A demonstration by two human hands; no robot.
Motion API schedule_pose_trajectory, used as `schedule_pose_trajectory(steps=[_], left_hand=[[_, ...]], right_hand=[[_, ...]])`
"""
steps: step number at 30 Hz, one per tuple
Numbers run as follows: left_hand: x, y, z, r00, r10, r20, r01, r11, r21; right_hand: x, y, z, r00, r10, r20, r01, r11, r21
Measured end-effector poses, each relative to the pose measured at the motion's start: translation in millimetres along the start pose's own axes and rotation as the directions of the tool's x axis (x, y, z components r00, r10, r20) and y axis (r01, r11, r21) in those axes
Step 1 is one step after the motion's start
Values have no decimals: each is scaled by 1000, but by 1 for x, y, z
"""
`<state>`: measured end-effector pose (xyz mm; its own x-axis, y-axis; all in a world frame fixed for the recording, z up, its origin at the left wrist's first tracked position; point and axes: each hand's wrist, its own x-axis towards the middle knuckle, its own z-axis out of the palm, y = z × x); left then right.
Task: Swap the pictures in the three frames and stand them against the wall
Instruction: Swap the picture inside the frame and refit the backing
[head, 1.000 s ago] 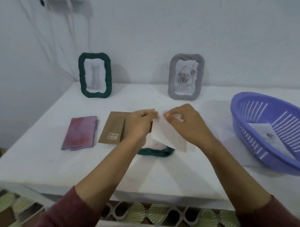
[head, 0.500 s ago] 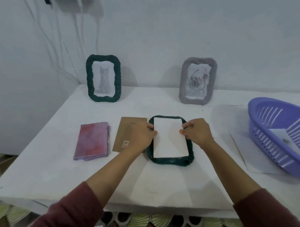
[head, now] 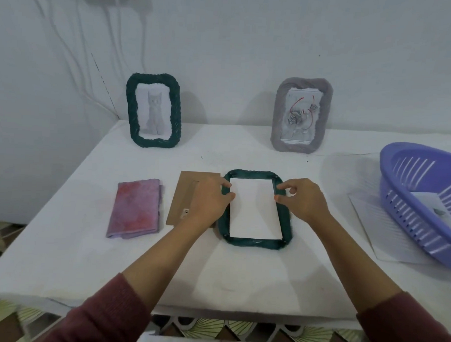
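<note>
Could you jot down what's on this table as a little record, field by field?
Standing at wall: green frame with cat picture; grey frame with rose picture
Lying flat: third green frame, white sheet in it
Left hand: on sheet's left edge
Right hand: at sheet's right edge
Beside it: brown backing board, pink cloth
Right side: purple basket

Purple basket (head: 420,203) (right), pink cloth (head: 135,208)
</note>
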<state>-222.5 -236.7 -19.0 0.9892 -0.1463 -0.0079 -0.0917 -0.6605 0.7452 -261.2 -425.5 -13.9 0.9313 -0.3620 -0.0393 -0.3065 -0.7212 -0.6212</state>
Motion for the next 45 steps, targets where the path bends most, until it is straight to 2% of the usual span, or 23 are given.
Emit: schedule_pose_trajectory(steps=[5, 15, 43, 45], left_hand=[[0, -3, 1, 992, 2, 125, -4, 1000, 11], [2, -2, 4, 981, 16, 195, -43, 990, 136], [1, -1, 9, 981, -22, 195, 3, 995, 96], [-1, 0, 7, 991, 10, 135, -22, 996, 90]], right_hand=[[-1, 9, 1, 986, -56, 155, 38, 992, 118], [3, 17, 6, 988, -57, 145, 28, 980, 196], [10, 24, 5, 983, -66, 172, 20, 967, 255], [10, 23, 5, 983, -66, 173, 21, 968, 250]])
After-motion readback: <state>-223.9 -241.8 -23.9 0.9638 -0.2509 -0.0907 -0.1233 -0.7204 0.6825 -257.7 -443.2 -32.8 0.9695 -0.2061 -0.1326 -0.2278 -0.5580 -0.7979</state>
